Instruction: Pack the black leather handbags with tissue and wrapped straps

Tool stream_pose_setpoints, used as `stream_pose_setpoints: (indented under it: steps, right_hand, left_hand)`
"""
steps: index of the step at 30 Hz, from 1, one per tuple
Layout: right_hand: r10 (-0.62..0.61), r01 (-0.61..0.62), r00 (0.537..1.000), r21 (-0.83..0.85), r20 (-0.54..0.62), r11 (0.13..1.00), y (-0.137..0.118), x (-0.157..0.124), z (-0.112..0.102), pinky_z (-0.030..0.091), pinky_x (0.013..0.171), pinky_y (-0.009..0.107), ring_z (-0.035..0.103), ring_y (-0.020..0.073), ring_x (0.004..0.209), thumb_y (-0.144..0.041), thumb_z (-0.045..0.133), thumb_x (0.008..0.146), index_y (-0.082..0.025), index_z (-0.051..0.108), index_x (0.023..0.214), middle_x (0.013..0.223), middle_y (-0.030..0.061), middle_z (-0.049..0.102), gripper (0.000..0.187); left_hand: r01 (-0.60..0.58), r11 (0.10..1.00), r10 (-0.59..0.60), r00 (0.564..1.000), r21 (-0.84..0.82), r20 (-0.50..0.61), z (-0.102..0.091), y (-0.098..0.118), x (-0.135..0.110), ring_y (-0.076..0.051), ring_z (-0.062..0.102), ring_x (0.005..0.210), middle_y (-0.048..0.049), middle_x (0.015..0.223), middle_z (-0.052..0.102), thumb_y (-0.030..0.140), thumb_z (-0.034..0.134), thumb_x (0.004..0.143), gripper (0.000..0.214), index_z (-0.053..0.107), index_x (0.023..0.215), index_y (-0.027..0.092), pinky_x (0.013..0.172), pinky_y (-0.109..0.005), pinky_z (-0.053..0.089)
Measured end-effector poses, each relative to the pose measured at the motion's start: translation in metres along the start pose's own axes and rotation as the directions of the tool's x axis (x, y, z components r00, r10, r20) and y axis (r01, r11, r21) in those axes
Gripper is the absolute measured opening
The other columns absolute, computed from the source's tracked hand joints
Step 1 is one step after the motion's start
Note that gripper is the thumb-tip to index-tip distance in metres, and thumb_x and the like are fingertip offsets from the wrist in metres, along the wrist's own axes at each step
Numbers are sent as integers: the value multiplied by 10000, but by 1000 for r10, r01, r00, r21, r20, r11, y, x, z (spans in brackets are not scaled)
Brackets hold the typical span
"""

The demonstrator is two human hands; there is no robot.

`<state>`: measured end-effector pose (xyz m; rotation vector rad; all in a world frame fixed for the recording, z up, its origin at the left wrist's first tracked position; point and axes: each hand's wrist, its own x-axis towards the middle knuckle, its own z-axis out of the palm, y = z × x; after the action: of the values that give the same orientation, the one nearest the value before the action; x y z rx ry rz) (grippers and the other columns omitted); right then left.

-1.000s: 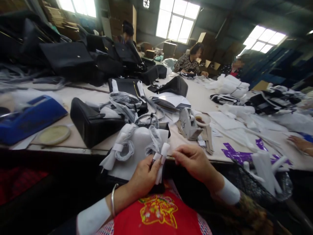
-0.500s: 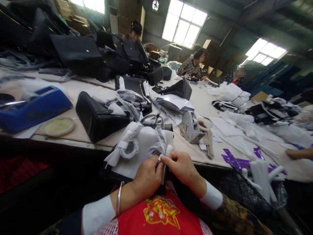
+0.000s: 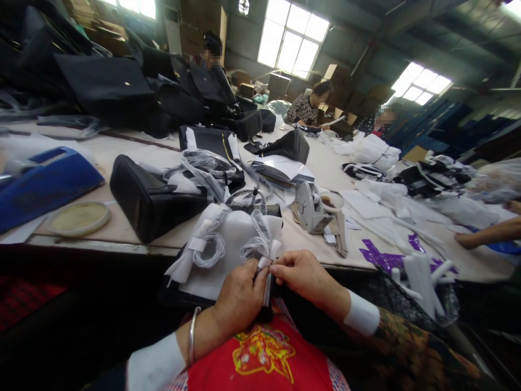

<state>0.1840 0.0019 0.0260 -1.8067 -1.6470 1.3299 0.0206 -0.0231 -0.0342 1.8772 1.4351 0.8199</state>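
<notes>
Seated at the worktop (image 3: 122, 231) edge, a worker's left hand (image 3: 240, 296) and right hand (image 3: 303, 274) each keep a pinching grip on a white-wrapped bag strap (image 3: 267, 283) above the lap. White foam sheet (image 3: 234, 239) hides most of the black handbag (image 3: 183, 297), and fingers cover the strap's end.

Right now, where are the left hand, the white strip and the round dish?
left hand (image 3: 240, 297): head view, the back of the hand.
white strip (image 3: 267, 291): head view, its lower part.
round dish (image 3: 79, 217): head view, its yellowish middle.
</notes>
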Motion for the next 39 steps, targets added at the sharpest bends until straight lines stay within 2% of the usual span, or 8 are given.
stream_pose_setpoints:
  steps: [8, 13, 20, 25, 34, 39]
  right_hand:
    - [159, -166, 986, 152, 58, 974, -12, -4, -2, 264, 380, 203, 386, 58, 367, -154, 642, 783, -164, 614, 618, 502, -46, 578, 168]
    - [171, -188, 980, 188, 105, 964, -9, -6, -4, 248, 367, 195, 382, 53, 358, -150, 637, 789, -162, 612, 657, 511, -53, 575, 135]
    - [91, -110, 992, 260, 86, 959, -2, -5, 1, 259, 418, 179, 389, 50, 420, -115, 609, 787, -145, 611, 646, 511, -52, 545, 144]
    - [76, -100, 993, 289, 94, 952, -3, -1, 6, 232, 419, 177, 352, 49, 425, -104, 580, 796, -149, 583, 662, 499, -61, 516, 142]
    - [-31, 4, 994, 235, 109, 972, 0, 5, 7, 249, 438, 191, 360, 57, 442, -125, 578, 803, -143, 606, 670, 504, -61, 503, 137]
    - [-84, 60, 991, 223, 100, 973, 6, 7, 10, 278, 458, 200, 382, 70, 474, -142, 572, 795, -146, 603, 652, 520, -52, 512, 146]
  left_hand:
    - [-29, 999, 29, 999, 18, -20, 4, -1, -2, -228, 661, 709, -70, 748, 684, 370, 415, 1014, 291, 572, 829, 208, 627, -317, 412]
    - [-25, 1000, 25, 1000, -3, -13, 4, -1, -4, -227, 653, 712, -65, 756, 680, 375, 418, 1010, 280, 568, 838, 212, 634, -319, 411]
    - [52, 991, -44, 997, -124, 70, 0, -2, -3, -240, 646, 792, -74, 835, 683, 391, 407, 1009, 290, 583, 882, 199, 702, -339, 444]
    - [68, 979, -47, 992, -193, 114, -4, -4, -2, -234, 637, 812, -71, 872, 686, 395, 415, 1004, 284, 598, 943, 186, 733, -344, 453]
    - [157, 945, -136, 987, -286, 90, -6, -3, -6, -200, 605, 684, -21, 759, 674, 484, 489, 964, 332, 622, 925, 182, 623, -299, 428]
    - [174, 942, -167, 985, -288, 50, -7, 1, -5, -201, 610, 695, -22, 755, 676, 491, 502, 952, 343, 638, 891, 182, 635, -298, 434]
